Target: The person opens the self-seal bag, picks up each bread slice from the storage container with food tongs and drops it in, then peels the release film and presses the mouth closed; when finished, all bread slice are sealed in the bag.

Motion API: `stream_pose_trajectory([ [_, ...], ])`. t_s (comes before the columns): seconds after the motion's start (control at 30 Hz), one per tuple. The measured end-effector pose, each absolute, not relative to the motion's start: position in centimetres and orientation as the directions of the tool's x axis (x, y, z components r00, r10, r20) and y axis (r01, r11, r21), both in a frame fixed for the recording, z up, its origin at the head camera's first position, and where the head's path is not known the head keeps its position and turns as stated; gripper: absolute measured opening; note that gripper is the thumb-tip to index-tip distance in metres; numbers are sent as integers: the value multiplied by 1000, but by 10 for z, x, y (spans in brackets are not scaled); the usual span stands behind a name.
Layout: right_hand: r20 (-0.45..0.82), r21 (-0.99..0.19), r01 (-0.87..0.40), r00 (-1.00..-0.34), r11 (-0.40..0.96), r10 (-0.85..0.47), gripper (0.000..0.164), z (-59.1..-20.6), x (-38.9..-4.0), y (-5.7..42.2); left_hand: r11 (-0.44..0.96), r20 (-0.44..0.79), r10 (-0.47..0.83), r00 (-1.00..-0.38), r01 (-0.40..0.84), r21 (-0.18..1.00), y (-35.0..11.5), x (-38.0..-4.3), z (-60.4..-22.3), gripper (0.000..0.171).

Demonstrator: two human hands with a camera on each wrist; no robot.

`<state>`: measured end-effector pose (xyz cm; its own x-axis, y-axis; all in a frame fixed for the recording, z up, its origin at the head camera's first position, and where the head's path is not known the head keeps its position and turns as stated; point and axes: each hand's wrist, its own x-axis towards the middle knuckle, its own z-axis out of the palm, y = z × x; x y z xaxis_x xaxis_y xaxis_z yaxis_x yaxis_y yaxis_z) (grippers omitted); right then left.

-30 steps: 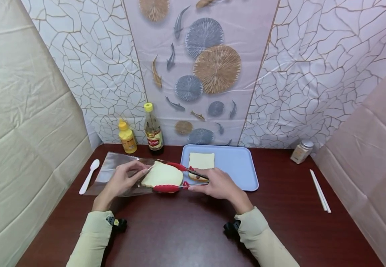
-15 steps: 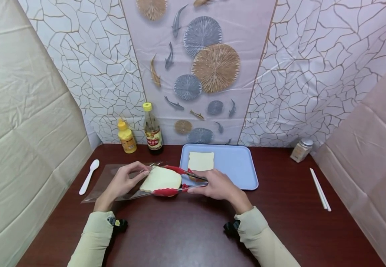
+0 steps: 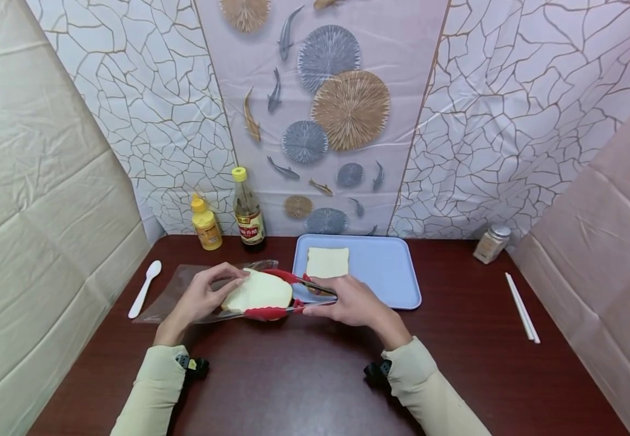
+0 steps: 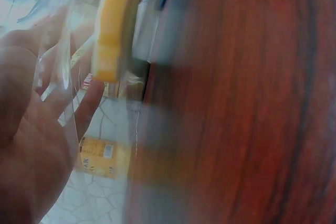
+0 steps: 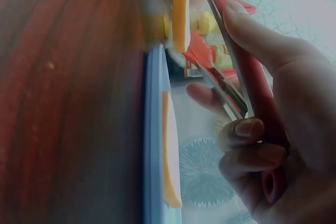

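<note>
My right hand [image 3: 355, 300] grips a pair of tongs [image 3: 266, 312] with red heads. Between those heads lies a slice of bread [image 3: 263, 290], its brown crust visible at the edge. The slice extends into the mouth of a clear plastic bag [image 3: 175, 293]. On the bag's mouth, my left hand [image 3: 206, 293] pinches the film beside the bread's far left corner; the exact fingertip contact is partly hidden. In the right wrist view, fingers wrap the tongs' red handle [image 5: 257, 87]. Seen close in the left wrist view, the bread's crust [image 4: 109, 30] hangs near the fingers.
A light blue tray [image 3: 386, 272] holds another bread slice [image 3: 328, 261]. Behind the bag stand a yellow squeeze bottle [image 3: 207, 227] and a dark sauce bottle [image 3: 249, 221]. A white spoon [image 3: 145, 290] lies left. A seasoning jar [image 3: 492, 244] and chopsticks [image 3: 522, 307] are at right.
The tongs and bread slice have shifted slightly left, deeper into the bag's mouth. The bag's loose film has flattened and shifted. My left hand keeps nearly the same place.
</note>
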<state>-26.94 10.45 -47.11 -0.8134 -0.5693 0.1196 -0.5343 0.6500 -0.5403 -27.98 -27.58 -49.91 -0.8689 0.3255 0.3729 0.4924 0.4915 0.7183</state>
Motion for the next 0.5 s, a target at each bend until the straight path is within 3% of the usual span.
stream_pose_trajectory([
  [0.33, 91, -526, -511, -828, 680, -553, 81, -472, -266, 99, 529, 264, 339, -903, 415, 740, -280, -281, -507, 14],
  [0.5, 120, -502, -535, -822, 680, -557, 80, -476, -266, 96, 523, 275, 340, -899, 423, 739, -280, -282, -507, 14],
])
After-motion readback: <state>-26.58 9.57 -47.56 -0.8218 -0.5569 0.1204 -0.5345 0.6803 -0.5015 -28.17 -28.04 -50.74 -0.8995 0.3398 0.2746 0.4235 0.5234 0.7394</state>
